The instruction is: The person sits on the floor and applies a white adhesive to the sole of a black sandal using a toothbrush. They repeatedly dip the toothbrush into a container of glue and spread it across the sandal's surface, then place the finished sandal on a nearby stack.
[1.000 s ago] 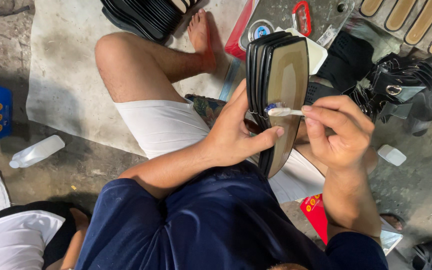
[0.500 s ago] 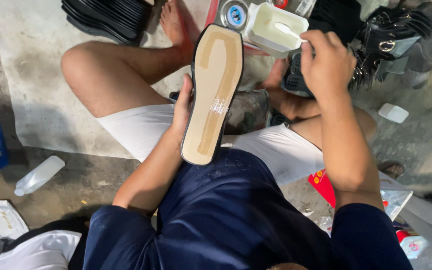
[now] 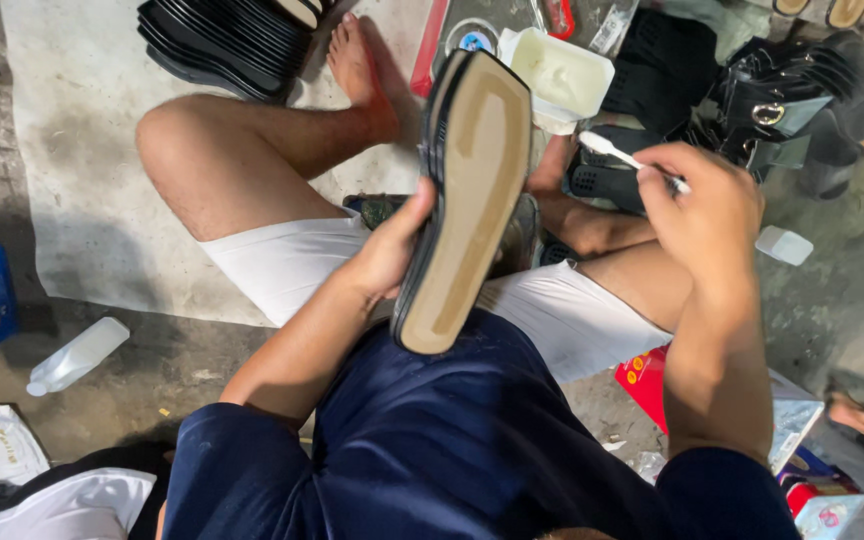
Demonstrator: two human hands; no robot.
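1. A long, flat tan sandal sole with a black rubber edge (image 3: 464,205) is standing nearly upright over the person's lap, tilting slightly, its tan face showing a darker band around the rim and turning toward the camera; the left hand (image 3: 389,255) is gripping it along its left edge.
2. A thin white-handled brush (image 3: 620,154) is lying almost level in the right hand (image 3: 700,205), its pale tip pointing left, just beside the sole's right edge.

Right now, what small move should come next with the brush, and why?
Probably bring the brush in the right hand down onto the sole. Its white tip is off the sole, and the left hand holds the sole's tan face up.
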